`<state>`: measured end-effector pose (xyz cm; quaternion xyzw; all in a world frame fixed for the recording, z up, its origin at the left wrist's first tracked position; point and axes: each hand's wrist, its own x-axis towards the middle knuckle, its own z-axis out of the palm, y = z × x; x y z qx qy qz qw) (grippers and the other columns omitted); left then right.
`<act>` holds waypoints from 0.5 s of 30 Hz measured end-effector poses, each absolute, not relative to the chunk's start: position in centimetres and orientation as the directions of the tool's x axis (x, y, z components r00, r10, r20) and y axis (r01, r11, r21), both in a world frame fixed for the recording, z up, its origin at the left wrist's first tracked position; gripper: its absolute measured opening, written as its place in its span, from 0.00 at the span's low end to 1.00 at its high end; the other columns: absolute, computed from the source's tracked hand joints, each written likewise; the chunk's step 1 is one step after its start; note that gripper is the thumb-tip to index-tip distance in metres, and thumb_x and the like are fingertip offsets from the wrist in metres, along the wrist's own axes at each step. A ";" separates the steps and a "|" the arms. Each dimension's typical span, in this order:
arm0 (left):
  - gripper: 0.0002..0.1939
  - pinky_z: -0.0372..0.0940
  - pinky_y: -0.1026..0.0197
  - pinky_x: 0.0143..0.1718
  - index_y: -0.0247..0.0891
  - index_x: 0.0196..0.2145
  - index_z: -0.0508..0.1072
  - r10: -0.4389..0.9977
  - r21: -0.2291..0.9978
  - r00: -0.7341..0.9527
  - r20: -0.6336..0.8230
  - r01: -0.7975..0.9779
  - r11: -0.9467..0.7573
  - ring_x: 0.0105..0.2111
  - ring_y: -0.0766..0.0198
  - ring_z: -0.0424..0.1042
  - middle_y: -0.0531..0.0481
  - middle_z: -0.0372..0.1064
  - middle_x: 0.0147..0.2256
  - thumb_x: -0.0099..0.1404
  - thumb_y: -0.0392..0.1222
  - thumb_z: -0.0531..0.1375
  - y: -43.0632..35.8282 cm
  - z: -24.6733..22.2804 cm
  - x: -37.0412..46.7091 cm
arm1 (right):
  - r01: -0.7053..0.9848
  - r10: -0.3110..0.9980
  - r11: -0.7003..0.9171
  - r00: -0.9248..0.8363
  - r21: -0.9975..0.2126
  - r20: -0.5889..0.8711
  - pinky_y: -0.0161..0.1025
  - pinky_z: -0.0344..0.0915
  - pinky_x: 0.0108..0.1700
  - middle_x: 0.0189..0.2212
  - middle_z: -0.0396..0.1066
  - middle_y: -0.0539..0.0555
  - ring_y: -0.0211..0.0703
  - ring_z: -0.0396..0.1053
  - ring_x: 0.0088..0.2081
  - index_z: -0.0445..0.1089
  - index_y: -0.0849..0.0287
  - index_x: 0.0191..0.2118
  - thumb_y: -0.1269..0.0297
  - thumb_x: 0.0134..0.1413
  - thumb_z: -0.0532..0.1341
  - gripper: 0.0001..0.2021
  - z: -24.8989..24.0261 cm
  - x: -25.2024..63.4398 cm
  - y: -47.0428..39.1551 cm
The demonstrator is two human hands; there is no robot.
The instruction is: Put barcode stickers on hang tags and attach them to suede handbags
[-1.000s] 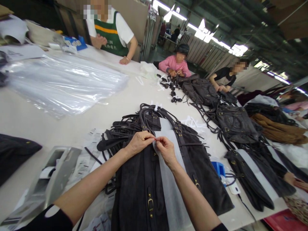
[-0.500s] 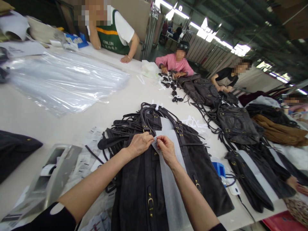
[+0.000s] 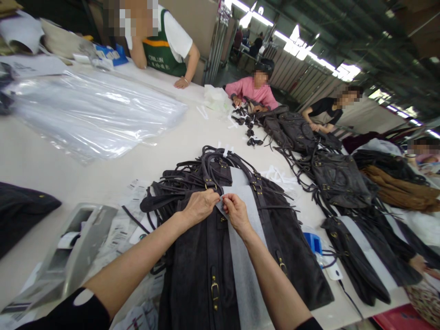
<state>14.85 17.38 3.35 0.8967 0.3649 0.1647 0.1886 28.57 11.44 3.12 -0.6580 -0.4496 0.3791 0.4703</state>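
A dark leather bag with brass buckles, thin straps and looped handles lies in front of me. A pale grey strip runs down its middle. Over the upper part of the bag, my left hand and my right hand nearly meet, both with fingers pinched. Between them is a small pale tag, gripped at its edge by my right fingertips. The left fingertips are pressed together by its upper corner; what they hold is too small to make out.
Clear plastic sheets lie at the left, above a grey tape dispenser. More dark bags are at the right. Several people are around the table's far side; a blue object sits beside the bag.
My hands stay nearly in place, with the small tag tilted slightly differently between them. The view has shifted slightly.
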 end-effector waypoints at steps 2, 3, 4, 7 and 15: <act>0.12 0.54 0.65 0.26 0.39 0.30 0.72 0.716 0.457 0.680 0.155 0.594 -0.663 0.26 0.66 0.66 0.51 0.65 0.28 0.65 0.39 0.50 17.4 3.4 14.9 | 0.242 0.950 -0.152 0.302 -0.958 -0.075 0.31 0.58 0.23 0.18 0.61 0.45 0.34 0.59 0.20 0.65 0.58 0.30 0.59 0.47 0.54 0.08 3.0 28.6 11.5; 0.12 0.53 0.65 0.26 0.39 0.31 0.72 0.716 0.458 0.681 0.153 0.594 -0.662 0.26 0.66 0.67 0.51 0.66 0.28 0.65 0.39 0.50 17.4 3.5 14.8 | 0.245 0.951 -0.153 0.300 -0.958 -0.075 0.31 0.58 0.23 0.18 0.61 0.45 0.34 0.60 0.20 0.65 0.58 0.30 0.59 0.47 0.54 0.08 2.9 28.6 11.5; 0.11 0.54 0.65 0.26 0.39 0.31 0.72 0.717 0.460 0.680 0.152 0.594 -0.660 0.27 0.66 0.67 0.51 0.66 0.28 0.65 0.39 0.50 17.4 3.5 14.8 | 0.246 0.951 -0.154 0.300 -0.957 -0.075 0.31 0.58 0.24 0.18 0.61 0.45 0.34 0.60 0.20 0.65 0.58 0.30 0.60 0.47 0.54 0.08 2.8 28.6 11.5; 0.11 0.54 0.65 0.27 0.39 0.32 0.72 0.722 0.470 0.677 0.146 0.594 -0.653 0.28 0.65 0.67 0.51 0.67 0.29 0.65 0.40 0.50 17.4 3.5 14.8 | 0.236 0.947 -0.164 0.308 -0.958 -0.086 0.31 0.58 0.23 0.18 0.61 0.46 0.34 0.60 0.20 0.65 0.58 0.30 0.59 0.47 0.54 0.09 2.8 28.7 11.5; 0.11 0.55 0.66 0.29 0.39 0.32 0.71 0.726 0.488 0.675 0.132 0.593 -0.641 0.29 0.66 0.68 0.52 0.67 0.30 0.65 0.39 0.50 17.5 3.7 14.7 | 0.210 0.944 -0.181 0.312 -0.961 -0.109 0.30 0.57 0.22 0.18 0.61 0.46 0.33 0.59 0.20 0.65 0.59 0.30 0.58 0.46 0.54 0.10 3.2 28.6 11.5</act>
